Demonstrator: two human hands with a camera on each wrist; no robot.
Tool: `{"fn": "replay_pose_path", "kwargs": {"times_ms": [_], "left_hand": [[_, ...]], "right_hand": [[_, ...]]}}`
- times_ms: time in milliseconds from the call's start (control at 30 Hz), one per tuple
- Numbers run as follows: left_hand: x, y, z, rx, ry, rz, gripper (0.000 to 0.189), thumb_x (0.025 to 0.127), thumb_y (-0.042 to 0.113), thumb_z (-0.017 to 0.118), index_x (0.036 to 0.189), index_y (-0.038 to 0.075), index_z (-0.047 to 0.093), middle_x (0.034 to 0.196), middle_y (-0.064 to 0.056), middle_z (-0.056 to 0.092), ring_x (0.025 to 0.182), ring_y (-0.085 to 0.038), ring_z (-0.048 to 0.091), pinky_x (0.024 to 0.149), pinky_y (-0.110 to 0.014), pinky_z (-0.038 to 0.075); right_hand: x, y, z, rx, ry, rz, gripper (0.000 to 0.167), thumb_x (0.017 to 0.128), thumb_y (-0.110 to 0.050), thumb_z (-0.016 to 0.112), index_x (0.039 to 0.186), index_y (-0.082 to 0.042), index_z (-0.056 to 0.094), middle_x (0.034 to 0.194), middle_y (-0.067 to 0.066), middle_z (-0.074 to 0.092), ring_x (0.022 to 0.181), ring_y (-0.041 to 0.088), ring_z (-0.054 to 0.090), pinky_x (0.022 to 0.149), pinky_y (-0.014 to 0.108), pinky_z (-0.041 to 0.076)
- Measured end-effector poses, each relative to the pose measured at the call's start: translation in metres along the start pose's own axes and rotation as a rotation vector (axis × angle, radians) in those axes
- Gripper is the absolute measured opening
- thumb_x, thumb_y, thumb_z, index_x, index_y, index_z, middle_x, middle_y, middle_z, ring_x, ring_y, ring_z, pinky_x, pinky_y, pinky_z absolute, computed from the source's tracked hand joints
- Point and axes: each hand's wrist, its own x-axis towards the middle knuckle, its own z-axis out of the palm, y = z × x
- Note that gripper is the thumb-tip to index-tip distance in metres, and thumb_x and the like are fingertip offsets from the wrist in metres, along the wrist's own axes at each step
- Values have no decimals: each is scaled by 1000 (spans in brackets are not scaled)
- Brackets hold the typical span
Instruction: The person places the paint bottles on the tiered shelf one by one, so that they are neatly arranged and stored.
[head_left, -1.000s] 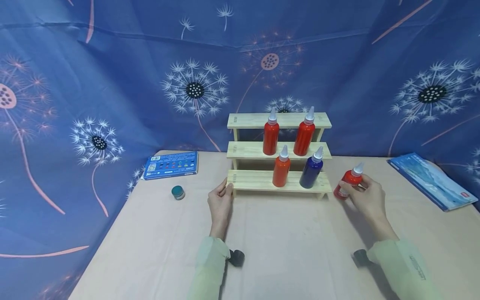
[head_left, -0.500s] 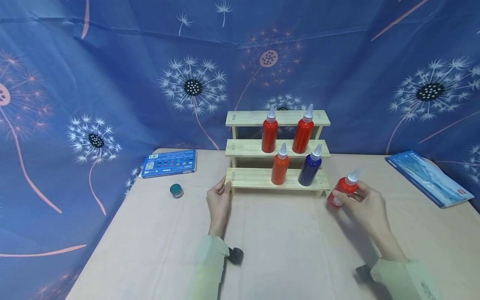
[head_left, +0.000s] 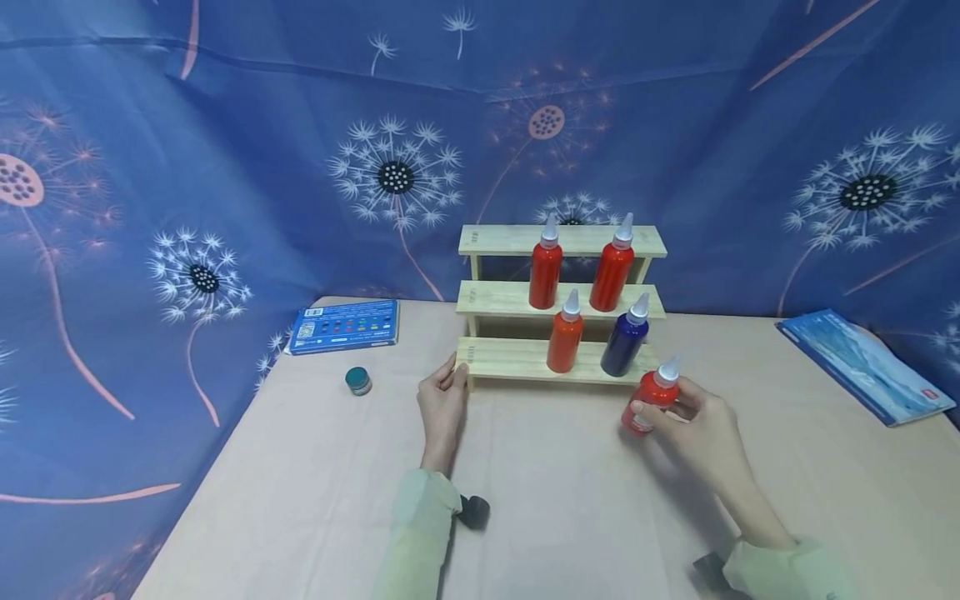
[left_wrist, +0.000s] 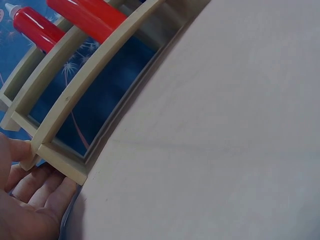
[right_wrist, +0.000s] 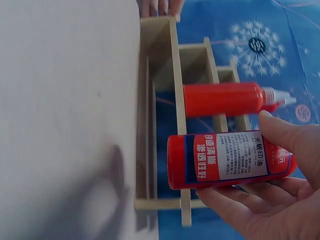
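A three-tier wooden display rack (head_left: 502,357) stands against the backdrop. My left hand (head_left: 441,408) grips the left end of its lowest shelf, thumb on top and fingers at the leg in the left wrist view. My right hand (head_left: 708,433) holds a red squeeze bottle (right_wrist: 227,159) with a pale nozzle, tilted, in front of the rack's lower right corner. Its printed label shows in the right wrist view. On the bottom shelf stand an orange-red bottle (head_left: 564,343) and a dark blue bottle (head_left: 624,345). Two red bottles (head_left: 545,277) occupy the middle shelf.
Left of the rack lie a small teal-lidded jar (head_left: 358,381) and a blue printed box (head_left: 345,327). A blue-and-white booklet (head_left: 866,367) lies at the right. The dandelion-patterned backdrop (head_left: 285,150) hangs behind the pale tabletop (head_left: 555,492).
My right hand has carried the red squeeze bottle leftward and nearer to me, from right of the rack to before its right corner. The left hand keeps its place.
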Motion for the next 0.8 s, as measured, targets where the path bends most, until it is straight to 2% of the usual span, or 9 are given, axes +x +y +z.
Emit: {"fn": "replay_pose_path", "kwargs": {"times_ms": [67, 367, 533, 733, 800], "left_hand": [[-1, 0, 1, -8, -7, 3, 33, 92, 15, 66, 124, 8, 66, 119, -13, 67, 112, -25, 65, 91, -38, 58], [-2, 0, 1, -5, -1, -15, 33, 92, 16, 66, 125, 9, 65, 117, -13, 68, 107, -24, 67, 88, -34, 59], [-1, 0, 0, 7, -7, -19, 34, 93, 17, 66, 125, 9, 65, 119, -13, 67, 109, -25, 67, 87, -33, 59], [-2, 0, -1, 2, 0, -23, 34, 93, 17, 66, 125, 9, 65, 118, -14, 68, 107, -26, 68, 86, -34, 60], [-2, 1, 0, 1, -1, -22, 34, 93, 18, 66, 125, 10, 65, 119, -14, 68, 109, -26, 67, 88, -34, 59]], "right_hand": [[-1, -4, 5, 16, -9, -7, 56, 85, -29, 77, 128, 2, 58, 120, 26, 65, 113, 43, 61, 94, 44, 50], [-6, -23, 33, 60, -82, -32, 49, 85, -21, 78, 126, 0, 60, 118, 21, 67, 113, 40, 63, 95, 49, 54], [-7, -33, 42, 96, -102, -32, 48, 84, -17, 78, 127, -1, 61, 120, 21, 66, 114, 39, 63, 95, 47, 54], [-3, -42, 55, 122, -94, -98, 45, 82, -11, 79, 123, 1, 63, 115, 19, 69, 110, 36, 65, 94, 45, 55], [-1, -44, 59, 127, -102, -95, 47, 82, -12, 79, 125, 0, 62, 116, 19, 68, 110, 35, 65, 94, 46, 55]]}}
